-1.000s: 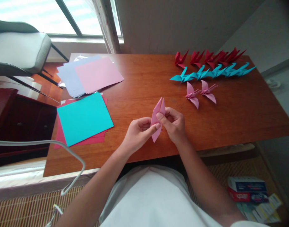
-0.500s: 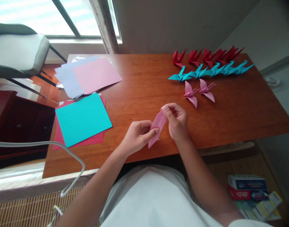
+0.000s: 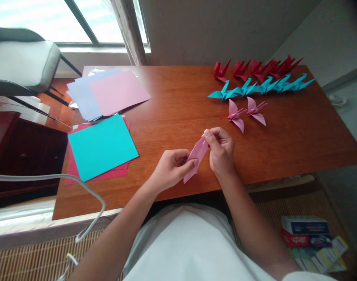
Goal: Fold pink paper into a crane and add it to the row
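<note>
A narrow folded piece of pink paper (image 3: pixel 197 153) is held tilted just above the near edge of the table. My left hand (image 3: pixel 176 166) is closed on its lower part, thumb lying across the front. At its upper end, my right hand (image 3: pixel 221 148) pinches the tip between thumb and fingers. Beyond my right hand stand two pink paper cranes (image 3: pixel 236 116). Behind them runs a row of blue paper cranes (image 3: pixel 245 88), with red paper cranes (image 3: pixel 240 70) farther back. My fingers hide parts of the folded paper.
On the wooden table (image 3: pixel 172 105), a blue sheet (image 3: pixel 104 148) lies over red sheets (image 3: pixel 120 172) at the left. Pink and pale lilac sheets (image 3: pixel 83 97) are fanned out behind. A white cable (image 3: pixel 91 191) loops by the left edge. Boxes (image 3: pixel 307 230) sit low at the right.
My right hand has shifted slightly to the right along with the paper's upper tip. My left hand keeps its grip almost in place.
</note>
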